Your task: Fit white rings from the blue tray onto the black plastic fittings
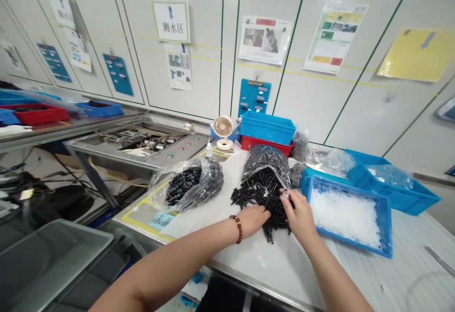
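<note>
A heap of thin black stick-like plastic parts (249, 196) spills from a clear plastic bag (266, 158) onto the white table. At the heap's front edge, my left hand (251, 220), with a beaded bracelet on its wrist, has its fingers bent in among the parts; what the fingertips pinch is hidden. Just right of it, my right hand (300, 215) grips a small silver metal cylinder (286, 193) between thumb and fingers, end up. Close to the right hand stands a blue tray (386, 227) of small white translucent pieces (346, 215).
Left of the heap lies another clear bag (209, 182) of black parts. Behind stand a small fan (223, 129), a dropper bottle (209, 149) and a blue bin (266, 127) on a red bin (249, 143). More blue bins (408, 198) stand at right.
</note>
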`<state>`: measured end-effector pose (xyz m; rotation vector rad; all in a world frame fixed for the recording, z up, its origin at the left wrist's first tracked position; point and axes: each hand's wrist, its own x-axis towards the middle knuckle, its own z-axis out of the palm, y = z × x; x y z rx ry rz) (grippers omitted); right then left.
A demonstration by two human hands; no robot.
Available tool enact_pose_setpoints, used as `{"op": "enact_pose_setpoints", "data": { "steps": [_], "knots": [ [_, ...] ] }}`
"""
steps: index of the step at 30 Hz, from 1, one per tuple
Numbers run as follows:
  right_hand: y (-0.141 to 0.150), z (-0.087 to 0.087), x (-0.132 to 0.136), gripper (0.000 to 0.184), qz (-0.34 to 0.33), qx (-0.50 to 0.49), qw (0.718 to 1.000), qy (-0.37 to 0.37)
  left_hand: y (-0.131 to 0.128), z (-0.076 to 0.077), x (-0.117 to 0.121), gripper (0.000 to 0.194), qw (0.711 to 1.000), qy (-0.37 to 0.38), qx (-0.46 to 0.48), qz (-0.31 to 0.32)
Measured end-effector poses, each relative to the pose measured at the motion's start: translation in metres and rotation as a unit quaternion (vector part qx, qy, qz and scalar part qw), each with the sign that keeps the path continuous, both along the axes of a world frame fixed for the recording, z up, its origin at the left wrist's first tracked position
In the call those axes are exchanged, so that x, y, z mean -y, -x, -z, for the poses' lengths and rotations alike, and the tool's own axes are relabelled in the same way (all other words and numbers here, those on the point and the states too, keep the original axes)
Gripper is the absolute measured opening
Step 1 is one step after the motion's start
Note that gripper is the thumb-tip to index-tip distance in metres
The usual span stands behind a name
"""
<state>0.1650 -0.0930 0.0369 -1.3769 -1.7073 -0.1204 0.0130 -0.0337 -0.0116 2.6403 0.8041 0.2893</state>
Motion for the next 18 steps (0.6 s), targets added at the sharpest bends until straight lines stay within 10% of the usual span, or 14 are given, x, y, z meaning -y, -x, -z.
{"op": "enact_pose_setpoints", "data": {
  "steps": [9, 13, 18],
  "knots": [
    [-0.002, 0.024, 0.005, 0.024, -0.008, 0.054, 0.997, -0.062, -0.009, -0.006, -0.028, 0.025, 0.964, 0.217, 0.144, -0.050],
    [-0.001, 0.031, 0.007, 0.027, -0.021, -0.001, 1.000, 0.000, -0.003, -0.006, -0.033, 0.032, 0.816, 0.481, 0.308, -0.089],
    [0.001, 0.037, 0.006, 0.030, -0.025, -0.029, 0.997, 0.068, 0.009, -0.014, -0.030, 0.039, 0.691, 0.614, 0.376, -0.060]
  ]
}}
